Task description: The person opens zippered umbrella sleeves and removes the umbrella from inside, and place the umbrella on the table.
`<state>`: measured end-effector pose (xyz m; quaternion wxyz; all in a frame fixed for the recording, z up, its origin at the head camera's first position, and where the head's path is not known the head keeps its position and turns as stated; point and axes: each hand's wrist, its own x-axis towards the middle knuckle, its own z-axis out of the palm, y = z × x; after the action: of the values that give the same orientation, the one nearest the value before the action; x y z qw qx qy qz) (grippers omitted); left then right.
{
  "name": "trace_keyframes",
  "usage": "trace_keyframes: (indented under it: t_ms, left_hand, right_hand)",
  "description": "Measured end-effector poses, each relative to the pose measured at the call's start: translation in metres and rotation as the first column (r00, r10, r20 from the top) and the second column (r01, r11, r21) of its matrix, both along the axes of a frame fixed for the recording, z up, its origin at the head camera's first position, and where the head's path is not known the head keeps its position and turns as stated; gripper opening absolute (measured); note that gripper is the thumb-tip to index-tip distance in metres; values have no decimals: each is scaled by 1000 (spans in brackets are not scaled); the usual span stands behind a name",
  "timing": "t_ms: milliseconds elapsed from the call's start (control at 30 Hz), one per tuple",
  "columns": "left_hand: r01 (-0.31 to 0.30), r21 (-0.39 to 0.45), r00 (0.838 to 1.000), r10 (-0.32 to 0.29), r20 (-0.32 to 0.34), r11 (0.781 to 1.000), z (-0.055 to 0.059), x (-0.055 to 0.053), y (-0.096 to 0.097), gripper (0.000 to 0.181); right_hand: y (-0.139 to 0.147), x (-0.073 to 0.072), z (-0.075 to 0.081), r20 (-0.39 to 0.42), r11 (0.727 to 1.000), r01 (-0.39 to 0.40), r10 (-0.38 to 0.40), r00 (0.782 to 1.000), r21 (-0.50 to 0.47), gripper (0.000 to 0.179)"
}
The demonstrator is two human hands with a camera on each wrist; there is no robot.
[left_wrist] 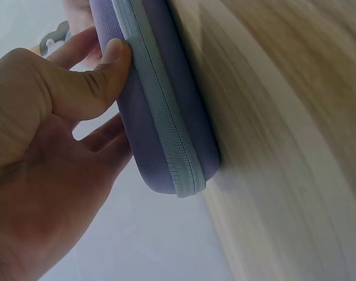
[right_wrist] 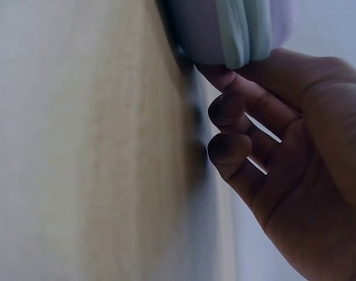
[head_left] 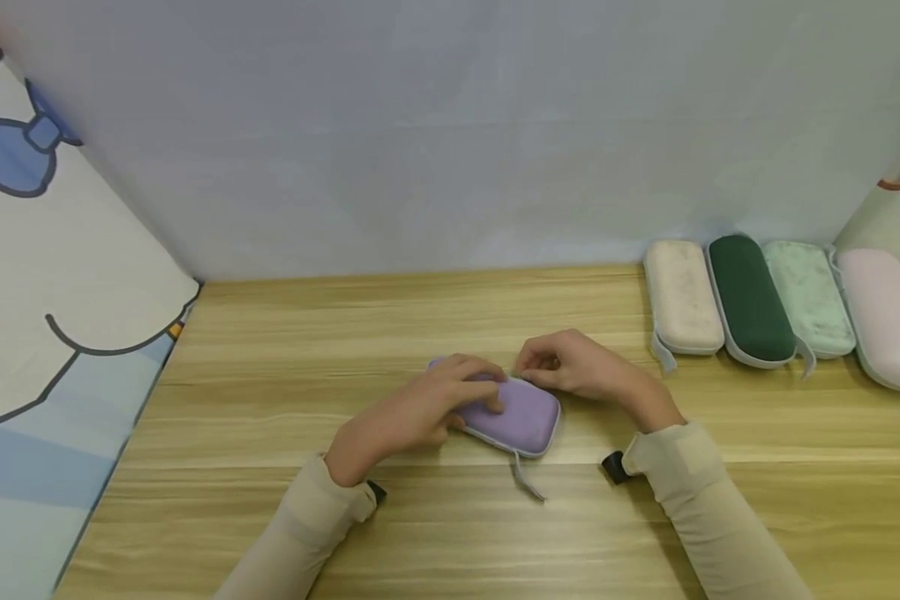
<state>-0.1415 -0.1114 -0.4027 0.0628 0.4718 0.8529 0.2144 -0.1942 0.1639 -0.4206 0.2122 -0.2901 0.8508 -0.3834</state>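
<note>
A purple zip case (head_left: pixel 528 417) with a pale grey zipper band lies flat on the wooden table, its grey strap (head_left: pixel 525 479) trailing toward the front. My left hand (head_left: pixel 438 400) holds its left part, fingers over the lid. In the left wrist view the thumb (left_wrist: pixel 113 58) presses beside the zipper band (left_wrist: pixel 166 117), which is closed along this side. At the far edge, my right hand (head_left: pixel 577 362) has thumb and index fingertip together against the case. The right wrist view has those two digits at the case's end and the other fingers (right_wrist: pixel 230 146) curled below; what they pinch is hidden.
Along the back right stand a cream case (head_left: pixel 684 296), a dark green case (head_left: pixel 750 300), a mint case (head_left: pixel 810 296) and a pale pink case (head_left: pixel 885 317), side by side. A grey cloth backdrop (head_left: pixel 420 167) rises behind the table, and a cartoon-printed cloth (head_left: pixel 67 275) borders the left.
</note>
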Motion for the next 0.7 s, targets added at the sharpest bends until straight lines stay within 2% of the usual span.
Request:
trace_keyframes:
  t_ms: [333, 533, 700]
  left_hand:
    - [53, 76, 998, -54, 12, 996, -2, -1, 0, 64]
    - [40, 80, 998, -43, 35, 996, 0, -1, -1, 71]
    - [16, 54, 1000, -15, -26, 998, 6, 4, 0, 54]
  right_hand:
    - [0, 2, 0, -34, 1000, -4, 4, 999, 7, 10]
    - [2, 3, 1, -16, 999, -3, 3, 1000, 43, 5]
    - [4, 3, 3, -8, 999, -12, 13, 1000, 47, 4]
